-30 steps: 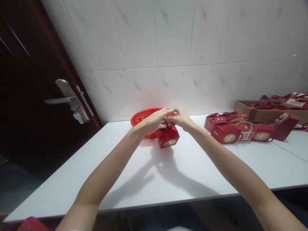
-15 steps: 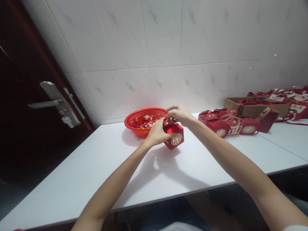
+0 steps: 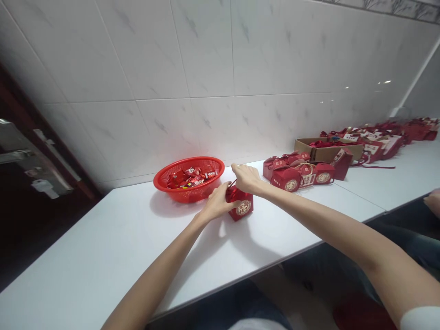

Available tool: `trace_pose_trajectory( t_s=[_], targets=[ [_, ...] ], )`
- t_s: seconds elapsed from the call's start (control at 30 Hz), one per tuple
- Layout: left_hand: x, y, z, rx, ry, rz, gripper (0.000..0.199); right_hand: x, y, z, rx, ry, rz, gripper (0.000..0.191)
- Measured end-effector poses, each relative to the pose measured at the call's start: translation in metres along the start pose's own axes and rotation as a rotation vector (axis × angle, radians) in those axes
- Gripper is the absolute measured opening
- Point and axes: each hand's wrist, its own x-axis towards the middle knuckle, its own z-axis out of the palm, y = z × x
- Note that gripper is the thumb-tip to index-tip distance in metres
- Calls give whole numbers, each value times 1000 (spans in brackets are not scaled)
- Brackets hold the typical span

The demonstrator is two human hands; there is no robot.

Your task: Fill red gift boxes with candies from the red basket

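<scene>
A small red gift box (image 3: 244,206) with a round gold emblem is in front of me on the white table. My left hand (image 3: 218,201) grips it from the left, thumb across the front. At its top, my right hand (image 3: 245,178) has its fingers closed on a thin dark red cord (image 3: 233,183). Just left and behind, a red plastic basket (image 3: 192,195) holds red-wrapped sweets (image 3: 194,176).
To the right stand several red boxes (image 3: 288,178), a cardboard box (image 3: 302,146) with red ribbon, and a long row of red bags (image 3: 388,142). A tiled wall (image 3: 213,123) backs the table (image 3: 113,247). Part of another person's hand (image 3: 433,200) shows at the right edge.
The camera view has turned to the right. The gift box sits lower, and my right hand has drawn its fingers together on the cord above it.
</scene>
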Motion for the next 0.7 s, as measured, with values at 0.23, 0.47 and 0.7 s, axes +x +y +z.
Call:
trace_pose_trajectory(
  t_s=[0.23,0.47,0.7],
  targets=[
    [-24,-31,-28,-231,62,93,71,-20,70,-58,88,107,138,27],
    [-57,-78,-46,-249,-125,-55,57,-57,169,-109,176,95,421,10],
    [-89,-102,-71,-247,-177,-214,61,-71,260,-78,-37,76,666,15]
  ],
)
